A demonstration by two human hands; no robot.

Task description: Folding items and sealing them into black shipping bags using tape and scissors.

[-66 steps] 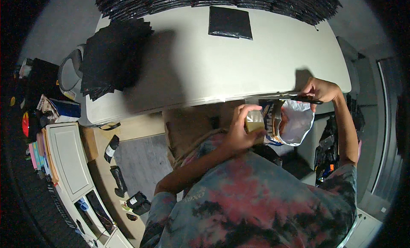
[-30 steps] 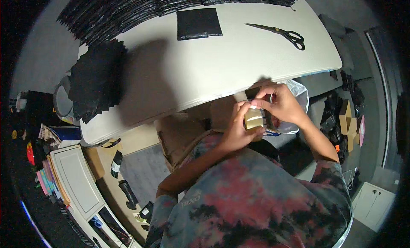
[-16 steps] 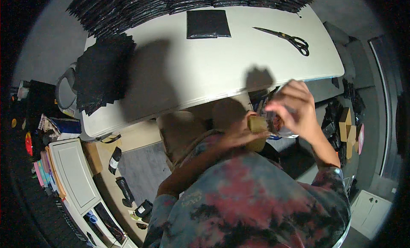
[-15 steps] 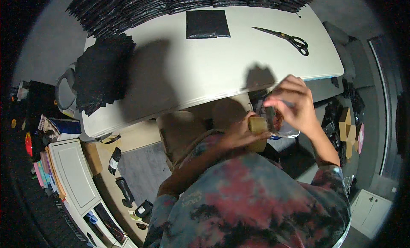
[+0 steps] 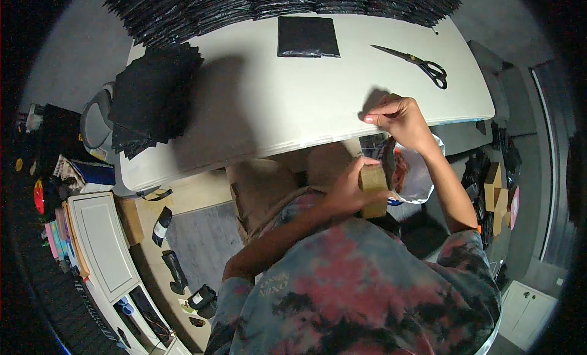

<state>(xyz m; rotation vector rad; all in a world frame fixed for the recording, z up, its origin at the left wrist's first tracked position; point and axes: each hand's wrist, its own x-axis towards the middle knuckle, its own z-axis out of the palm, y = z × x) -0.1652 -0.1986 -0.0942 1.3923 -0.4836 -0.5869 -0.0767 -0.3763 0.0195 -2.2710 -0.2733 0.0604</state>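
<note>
My left hand (image 5: pixel 351 181) is closed round a yellowish-tan block (image 5: pixel 373 202) at my lap, below the front edge of the white table (image 5: pixel 306 104). My right hand (image 5: pixel 394 120) is raised at that edge, thumb and forefinger pinched together; anything between them is too small to make out. Below it hangs a white plastic bag (image 5: pixel 419 175), its top open on reddish and dark contents. Black-handled scissors (image 5: pixel 414 60) lie on the table at the right, and a flat black packet (image 5: pixel 309 37) lies at the middle, toward the back.
Rows of black packets (image 5: pixel 275 0) line the table's far edge. A black stack (image 5: pixel 153 98) sits at left. A white cabinet (image 5: pixel 101 239) with books stands lower left, black packages (image 5: pixel 174 269) lie on the floor, and a grey sofa (image 5: pixel 513 101) with cardboard (image 5: pixel 492 187) is at right.
The scissors, held in my right hand earlier, now lie on the table. My right hand has moved from the left hand and block up to the table edge, and the block is lowered slightly.
</note>
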